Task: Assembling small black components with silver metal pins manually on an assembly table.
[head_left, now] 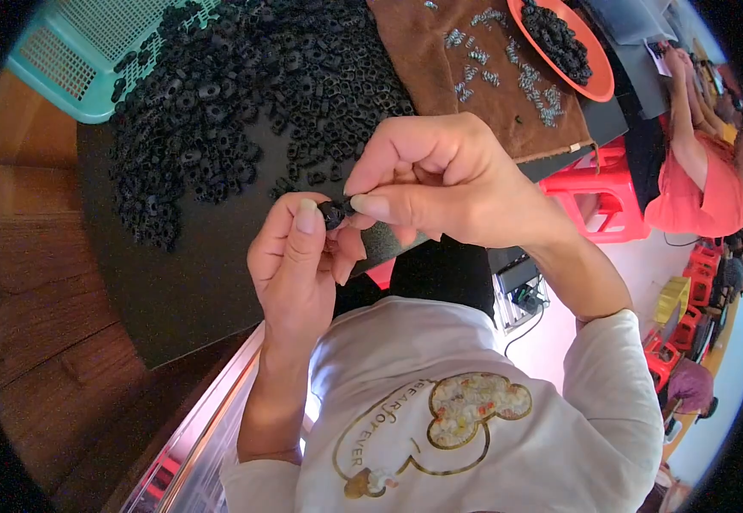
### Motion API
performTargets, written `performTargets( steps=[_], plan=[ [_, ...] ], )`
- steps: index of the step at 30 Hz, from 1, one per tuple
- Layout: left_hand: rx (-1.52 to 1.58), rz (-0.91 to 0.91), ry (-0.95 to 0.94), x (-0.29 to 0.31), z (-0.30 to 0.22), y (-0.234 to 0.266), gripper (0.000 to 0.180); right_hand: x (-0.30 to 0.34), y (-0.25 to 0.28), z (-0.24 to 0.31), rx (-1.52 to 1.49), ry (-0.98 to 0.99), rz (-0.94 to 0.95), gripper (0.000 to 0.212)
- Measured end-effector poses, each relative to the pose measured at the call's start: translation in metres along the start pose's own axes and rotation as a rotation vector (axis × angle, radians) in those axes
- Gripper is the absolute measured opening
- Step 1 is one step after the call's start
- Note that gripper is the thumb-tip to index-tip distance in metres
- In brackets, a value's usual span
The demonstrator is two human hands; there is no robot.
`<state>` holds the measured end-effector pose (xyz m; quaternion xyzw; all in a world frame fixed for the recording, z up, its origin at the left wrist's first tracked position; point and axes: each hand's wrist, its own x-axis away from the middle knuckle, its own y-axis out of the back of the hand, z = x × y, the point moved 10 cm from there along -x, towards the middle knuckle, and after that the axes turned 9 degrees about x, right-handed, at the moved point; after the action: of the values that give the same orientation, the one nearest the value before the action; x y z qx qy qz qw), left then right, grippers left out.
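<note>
Just past the table's near edge, my two hands meet over a small black plastic part (pixel 331 215). My left hand (pixel 288 261) is closed, with the part pinched between thumb and fingers. From the right, the thumb and forefinger of my right hand (pixel 453 179) close on a tiny dark piece (pixel 348 208) at the part's side, touching it. The fingers partly cover both, so their exact shape is hidden. Beyond my hands spreads a large heap of similar black plastic parts (pixel 252 77), many with a round hole.
Small metal springs (pixel 530 84) lie scattered on a brown cloth (pixel 440 90). An orange plate (pixel 604 84) holds black pieces. A green basket (pixel 89 109) stands at the far left of the dark table (pixel 192 299). Red stools (pixel 598 201) and a seated person (pixel 701 192) are to the right.
</note>
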<state>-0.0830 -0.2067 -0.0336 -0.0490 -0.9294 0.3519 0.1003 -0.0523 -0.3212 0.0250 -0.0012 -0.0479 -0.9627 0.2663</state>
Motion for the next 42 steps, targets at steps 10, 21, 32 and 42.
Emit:
performTargets(
  steps=[10,21,32,42],
  plan=[
    [-0.008,-0.013,0.034,0.002,0.004,0.003,0.024,-0.002,-0.004,-0.008,-0.051,-0.022,0.051,0.006],
    [-0.175,0.0,-0.102,0.004,-0.006,0.0,0.023,0.001,-0.009,-0.011,-0.073,-0.152,0.055,0.001],
    [-0.166,-0.007,-0.131,0.006,-0.009,-0.004,0.019,0.003,-0.012,-0.009,-0.006,-0.092,0.065,0.002],
    [-0.236,0.037,-0.151,0.006,-0.004,-0.003,0.021,0.005,-0.005,-0.005,0.074,-0.04,0.009,0.005]
  ],
)
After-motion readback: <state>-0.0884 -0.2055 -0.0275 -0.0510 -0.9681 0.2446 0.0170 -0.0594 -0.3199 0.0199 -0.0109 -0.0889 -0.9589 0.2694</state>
